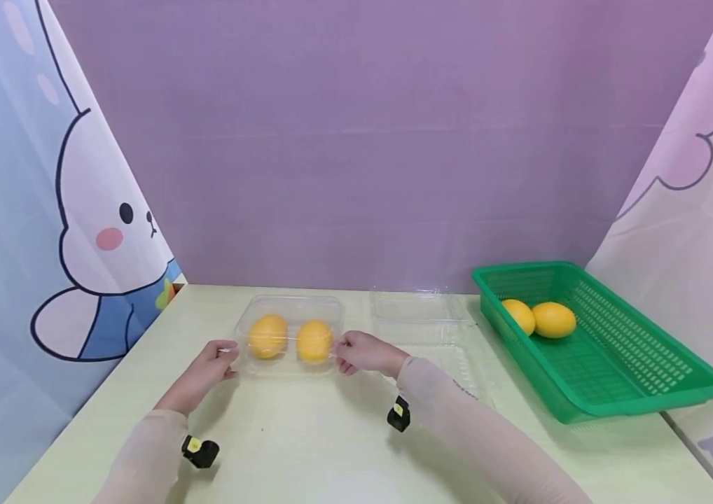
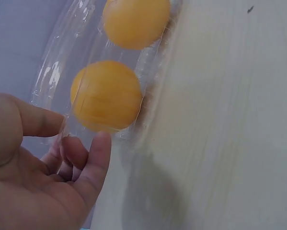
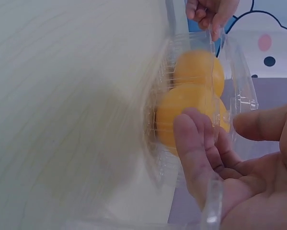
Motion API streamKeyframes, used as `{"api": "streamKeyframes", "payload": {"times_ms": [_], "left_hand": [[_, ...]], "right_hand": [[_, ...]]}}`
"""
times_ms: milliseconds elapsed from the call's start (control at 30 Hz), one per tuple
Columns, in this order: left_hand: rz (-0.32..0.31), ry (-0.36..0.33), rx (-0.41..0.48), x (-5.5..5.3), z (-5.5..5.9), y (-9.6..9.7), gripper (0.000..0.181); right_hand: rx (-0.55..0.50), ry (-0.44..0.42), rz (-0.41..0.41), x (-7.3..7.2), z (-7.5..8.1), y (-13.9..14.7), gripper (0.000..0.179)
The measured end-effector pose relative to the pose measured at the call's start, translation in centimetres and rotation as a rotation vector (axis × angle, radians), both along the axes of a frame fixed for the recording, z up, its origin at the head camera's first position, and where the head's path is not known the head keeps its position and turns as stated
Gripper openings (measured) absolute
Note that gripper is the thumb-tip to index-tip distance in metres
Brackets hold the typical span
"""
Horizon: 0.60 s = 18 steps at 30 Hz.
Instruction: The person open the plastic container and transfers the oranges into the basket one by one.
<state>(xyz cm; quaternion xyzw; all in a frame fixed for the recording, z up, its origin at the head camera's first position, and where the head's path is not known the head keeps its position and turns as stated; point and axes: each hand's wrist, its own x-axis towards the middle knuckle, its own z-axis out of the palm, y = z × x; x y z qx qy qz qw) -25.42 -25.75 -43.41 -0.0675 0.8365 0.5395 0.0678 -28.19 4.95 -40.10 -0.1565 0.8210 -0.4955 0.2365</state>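
Note:
Two yellow-orange, lemon-like fruits (image 1: pixel 315 341) lie side by side in a clear plastic clamshell box (image 1: pixel 293 302) on the table. Its clear lid appears to lie over them; whether it is fastened I cannot tell. At the box's left end, my left hand (image 1: pixel 208 367) pinches the rim between thumb and fingers, as the left wrist view confirms. My right hand (image 1: pixel 365 351) holds the opposite end; in the right wrist view the thumb (image 3: pixel 258 125) is at the rim and the fingers (image 3: pixel 193 148) curl beside the nearer fruit.
A second clear plastic clamshell box (image 1: pixel 418 308) stands open behind and right of my right hand, partly hidden by the forearm. Farther right, a green plastic basket (image 1: pixel 621 409) holds two more yellow fruits (image 1: pixel 554 320). A purple cloth (image 1: pixel 356 154) hangs behind the table.

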Motion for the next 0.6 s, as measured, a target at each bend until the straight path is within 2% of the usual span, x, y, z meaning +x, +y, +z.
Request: {"api": "streamKeyframes", "payload": {"times_ms": [233,333,433,467,600], "left_hand": [[-0.001,0.011,0.03,0.1,0.5,0.1,0.05],[0.007,0.032,0.054,-0.6,-0.8,-0.5,0.052],[0.009,0.039,0.066,-0.9,-1.1,-0.6,0.055],[0.009,0.033,0.069,-0.9,-1.1,-0.5,0.055],[0.009,0.016,0.072,-0.4,0.4,0.2,0.054]], "right_hand": [[0.04,0.042,0.007,0.1,0.3,0.3,0.034],[0.066,0.078,0.007,0.0,0.4,0.5,0.035],[0.089,0.105,-0.008,-0.1,0.5,0.6,0.034],[0.093,0.113,-0.015,-0.1,0.5,0.6,0.033],[0.076,0.121,-0.04,0.0,0.8,0.9,0.037]]}}
